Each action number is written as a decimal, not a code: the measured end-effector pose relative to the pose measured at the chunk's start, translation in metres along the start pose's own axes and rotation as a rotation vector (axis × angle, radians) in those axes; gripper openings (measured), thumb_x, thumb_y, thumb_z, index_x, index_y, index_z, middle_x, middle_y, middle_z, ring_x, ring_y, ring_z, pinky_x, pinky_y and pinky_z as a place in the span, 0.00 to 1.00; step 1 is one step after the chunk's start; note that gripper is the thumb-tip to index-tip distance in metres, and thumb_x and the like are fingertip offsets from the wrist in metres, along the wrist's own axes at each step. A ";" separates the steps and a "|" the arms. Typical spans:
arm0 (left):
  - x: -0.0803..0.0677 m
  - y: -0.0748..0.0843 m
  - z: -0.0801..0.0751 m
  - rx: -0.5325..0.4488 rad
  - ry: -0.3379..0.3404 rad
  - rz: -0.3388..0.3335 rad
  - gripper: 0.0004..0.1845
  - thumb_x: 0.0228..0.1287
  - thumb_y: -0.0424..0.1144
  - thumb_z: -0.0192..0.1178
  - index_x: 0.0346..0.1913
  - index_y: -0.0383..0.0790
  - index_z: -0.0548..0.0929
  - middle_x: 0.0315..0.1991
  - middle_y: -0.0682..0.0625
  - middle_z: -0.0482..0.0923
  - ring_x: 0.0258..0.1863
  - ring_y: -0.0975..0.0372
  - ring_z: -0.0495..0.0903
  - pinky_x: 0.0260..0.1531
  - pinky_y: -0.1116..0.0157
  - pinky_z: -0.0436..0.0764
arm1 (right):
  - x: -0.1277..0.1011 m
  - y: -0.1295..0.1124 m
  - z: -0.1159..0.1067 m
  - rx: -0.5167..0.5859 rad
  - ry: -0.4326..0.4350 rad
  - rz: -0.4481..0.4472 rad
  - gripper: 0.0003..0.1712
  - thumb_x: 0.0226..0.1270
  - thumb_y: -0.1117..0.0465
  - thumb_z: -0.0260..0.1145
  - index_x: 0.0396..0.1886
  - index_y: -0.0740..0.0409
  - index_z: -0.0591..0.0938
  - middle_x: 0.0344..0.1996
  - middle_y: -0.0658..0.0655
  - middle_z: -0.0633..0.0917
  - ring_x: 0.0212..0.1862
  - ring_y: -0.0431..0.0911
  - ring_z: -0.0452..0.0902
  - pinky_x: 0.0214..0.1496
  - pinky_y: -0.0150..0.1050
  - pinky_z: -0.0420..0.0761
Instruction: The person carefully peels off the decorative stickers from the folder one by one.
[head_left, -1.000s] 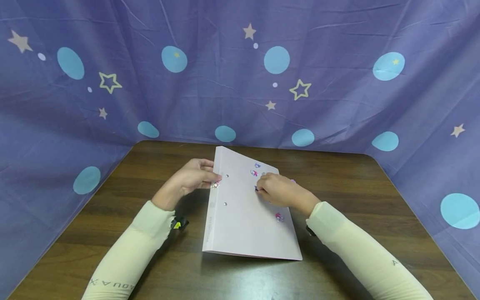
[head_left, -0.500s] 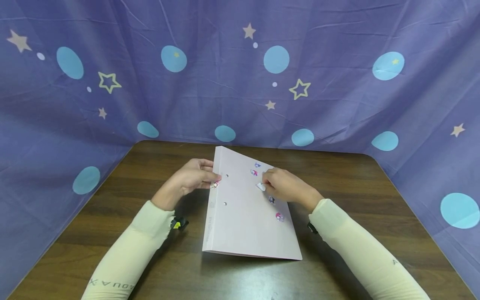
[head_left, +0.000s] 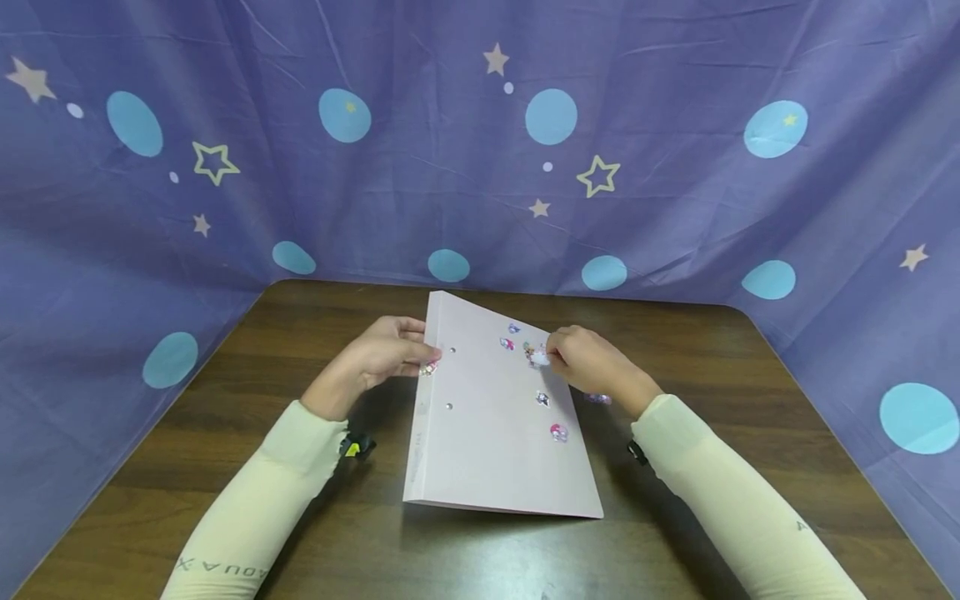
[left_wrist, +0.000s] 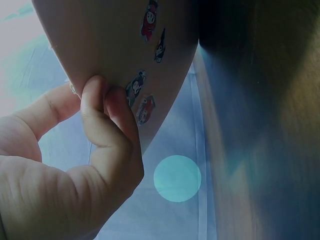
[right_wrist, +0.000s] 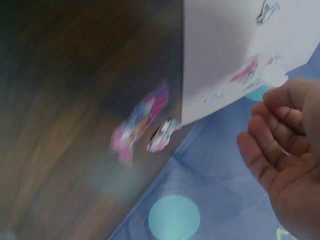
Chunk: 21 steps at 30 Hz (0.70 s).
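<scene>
A white file folder (head_left: 495, 442) stands tilted, with two metal rivets and several small cartoon stickers on its upper face. My left hand (head_left: 386, 354) grips its spine edge, thumb on top beside a pink sticker (head_left: 429, 367) and fingers curled beneath. More stickers (left_wrist: 146, 110) show on the folder's other side in the left wrist view. Over the right part of the folder, my right hand (head_left: 588, 362) pinches a sticker (head_left: 538, 358) by thumb and forefinger, its whitish back showing. A star-shaped sticker (head_left: 542, 399) and a pink one (head_left: 558, 432) lie lower on the face.
On the brown wooden table (head_left: 697, 400), colourful stickers (right_wrist: 140, 122) lie just beyond the folder's right edge. A purple curtain (head_left: 450, 167) printed with stars and dots hangs behind and beside the table.
My right hand moves right and up from the middle of the folder, carrying the sticker. The star-shaped sticker it hid has come into view. My left hand and the folder stay put.
</scene>
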<state>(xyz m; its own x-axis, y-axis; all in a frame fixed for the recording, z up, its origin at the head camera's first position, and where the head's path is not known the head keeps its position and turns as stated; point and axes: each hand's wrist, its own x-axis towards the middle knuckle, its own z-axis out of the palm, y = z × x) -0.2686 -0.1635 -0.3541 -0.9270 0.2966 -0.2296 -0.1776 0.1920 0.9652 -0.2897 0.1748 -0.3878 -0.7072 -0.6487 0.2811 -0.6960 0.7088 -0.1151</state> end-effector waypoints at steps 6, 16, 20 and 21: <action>0.000 0.000 0.000 -0.004 -0.002 -0.001 0.37 0.64 0.25 0.65 0.72 0.22 0.59 0.59 0.33 0.77 0.38 0.62 0.84 0.42 0.62 0.86 | -0.008 0.016 -0.009 -0.230 -0.049 0.132 0.04 0.62 0.68 0.70 0.34 0.65 0.82 0.32 0.59 0.84 0.36 0.55 0.79 0.42 0.49 0.83; 0.000 0.001 0.000 -0.013 0.001 -0.007 0.36 0.64 0.25 0.65 0.71 0.23 0.60 0.57 0.34 0.78 0.37 0.62 0.84 0.41 0.62 0.86 | -0.022 0.039 -0.001 -0.439 -0.165 0.274 0.08 0.70 0.64 0.68 0.36 0.66 0.83 0.34 0.64 0.86 0.40 0.60 0.81 0.43 0.55 0.85; 0.001 0.001 0.000 -0.015 0.003 -0.012 0.36 0.64 0.24 0.65 0.72 0.23 0.60 0.57 0.34 0.78 0.36 0.62 0.85 0.40 0.62 0.86 | -0.024 0.038 0.002 -0.406 -0.205 0.301 0.02 0.67 0.68 0.68 0.34 0.64 0.84 0.33 0.63 0.86 0.40 0.59 0.81 0.45 0.55 0.85; 0.001 0.000 -0.001 -0.013 0.002 -0.010 0.37 0.64 0.25 0.65 0.72 0.23 0.59 0.57 0.35 0.78 0.37 0.62 0.85 0.40 0.62 0.86 | -0.024 0.038 0.003 -0.396 -0.218 0.305 0.02 0.66 0.70 0.67 0.33 0.63 0.84 0.33 0.63 0.86 0.40 0.59 0.81 0.45 0.55 0.84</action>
<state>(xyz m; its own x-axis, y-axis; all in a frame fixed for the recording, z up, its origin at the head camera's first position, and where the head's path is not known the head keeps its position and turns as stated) -0.2698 -0.1637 -0.3538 -0.9256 0.2931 -0.2395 -0.1916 0.1828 0.9643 -0.2990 0.2164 -0.4014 -0.9083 -0.4101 0.0826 -0.3849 0.8966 0.2192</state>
